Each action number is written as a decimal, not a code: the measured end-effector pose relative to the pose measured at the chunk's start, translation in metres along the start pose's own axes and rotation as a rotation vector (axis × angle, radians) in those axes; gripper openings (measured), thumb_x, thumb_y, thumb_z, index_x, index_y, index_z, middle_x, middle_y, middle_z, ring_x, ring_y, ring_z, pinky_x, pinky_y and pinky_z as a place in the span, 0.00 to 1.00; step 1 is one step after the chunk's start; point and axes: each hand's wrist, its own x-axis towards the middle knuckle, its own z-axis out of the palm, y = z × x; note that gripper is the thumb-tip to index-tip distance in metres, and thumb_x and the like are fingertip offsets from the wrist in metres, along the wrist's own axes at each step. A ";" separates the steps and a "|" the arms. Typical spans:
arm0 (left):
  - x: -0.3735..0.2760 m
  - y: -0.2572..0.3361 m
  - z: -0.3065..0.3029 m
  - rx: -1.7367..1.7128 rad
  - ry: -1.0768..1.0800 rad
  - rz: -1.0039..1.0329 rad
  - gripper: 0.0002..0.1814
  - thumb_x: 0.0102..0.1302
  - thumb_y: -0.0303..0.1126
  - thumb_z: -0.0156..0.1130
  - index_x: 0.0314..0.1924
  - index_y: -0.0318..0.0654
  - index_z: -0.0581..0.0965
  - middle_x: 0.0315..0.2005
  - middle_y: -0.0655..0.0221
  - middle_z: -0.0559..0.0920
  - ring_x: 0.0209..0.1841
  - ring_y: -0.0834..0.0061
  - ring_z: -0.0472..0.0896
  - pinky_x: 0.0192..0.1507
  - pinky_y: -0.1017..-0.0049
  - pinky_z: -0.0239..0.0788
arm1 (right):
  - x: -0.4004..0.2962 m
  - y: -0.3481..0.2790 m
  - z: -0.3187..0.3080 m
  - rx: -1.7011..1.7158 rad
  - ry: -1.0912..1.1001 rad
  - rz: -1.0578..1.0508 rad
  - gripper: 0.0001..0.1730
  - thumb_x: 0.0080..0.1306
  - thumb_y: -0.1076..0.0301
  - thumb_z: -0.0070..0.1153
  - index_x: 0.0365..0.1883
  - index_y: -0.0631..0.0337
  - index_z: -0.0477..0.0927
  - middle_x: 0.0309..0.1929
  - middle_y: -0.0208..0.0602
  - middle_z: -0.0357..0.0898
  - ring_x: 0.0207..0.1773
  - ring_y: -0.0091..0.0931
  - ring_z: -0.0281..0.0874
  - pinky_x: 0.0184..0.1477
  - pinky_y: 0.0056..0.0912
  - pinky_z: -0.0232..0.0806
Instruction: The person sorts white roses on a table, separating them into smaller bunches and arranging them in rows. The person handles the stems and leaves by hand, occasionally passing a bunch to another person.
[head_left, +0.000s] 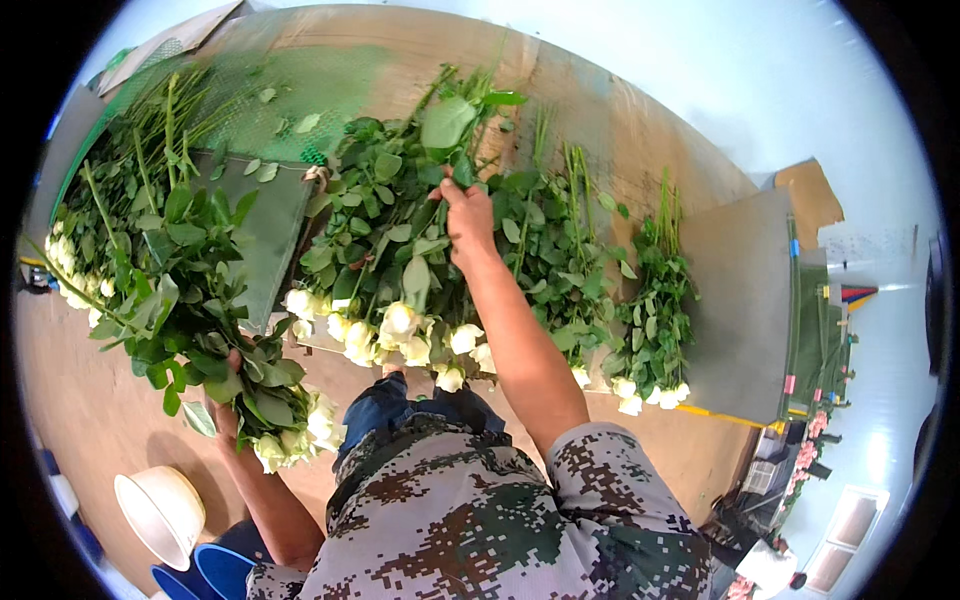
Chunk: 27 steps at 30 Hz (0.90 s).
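Off the table's left front edge, my left hand (227, 409) grips a leafy bunch of white roses (187, 300), blooms down toward me and stems pointing up and left. My right hand (471, 217) reaches over the table and has a rose stem between thumb and fingers; a broad leaf (448, 124) shows just beyond it. Under that hand lies a wide pile of white roses (397, 247), blooms hanging at the front edge. To its right rest two smaller groups of white roses, a middle one (570, 262) and an outer one (654, 315).
The wooden table (637, 127) curves across, with green mesh (322, 82) and a dark board (262, 217) at left. More white roses (112, 217) lie at far left. A grey panel (739, 307) stands right. A white bucket (161, 514) and blue buckets (225, 574) are on the floor.
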 end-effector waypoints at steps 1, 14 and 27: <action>-0.003 -0.001 0.006 0.008 0.025 -0.002 0.18 0.61 0.28 0.63 0.51 0.34 0.74 0.41 0.66 0.80 0.43 0.71 0.78 0.49 0.72 0.71 | 0.001 0.000 -0.015 0.110 -0.006 -0.019 0.15 0.69 0.64 0.52 0.49 0.63 0.75 0.31 0.33 0.77 0.31 0.26 0.74 0.37 0.39 0.68; -0.010 -0.014 0.035 -0.005 -0.096 -0.025 0.19 0.65 0.30 0.59 0.55 0.40 0.72 0.43 0.65 0.79 0.44 0.70 0.77 0.47 0.68 0.72 | -0.043 0.016 -0.217 -0.211 0.220 -0.035 0.10 0.71 0.68 0.47 0.43 0.66 0.73 0.27 0.39 0.79 0.22 0.28 0.73 0.27 0.39 0.66; -0.027 -0.014 0.062 -0.053 -0.099 -0.087 0.22 0.66 0.34 0.58 0.59 0.35 0.71 0.48 0.63 0.79 0.49 0.68 0.77 0.51 0.65 0.72 | -0.043 0.060 -0.368 -0.438 0.380 0.071 0.14 0.70 0.63 0.46 0.41 0.68 0.73 0.28 0.38 0.80 0.25 0.27 0.76 0.32 0.35 0.67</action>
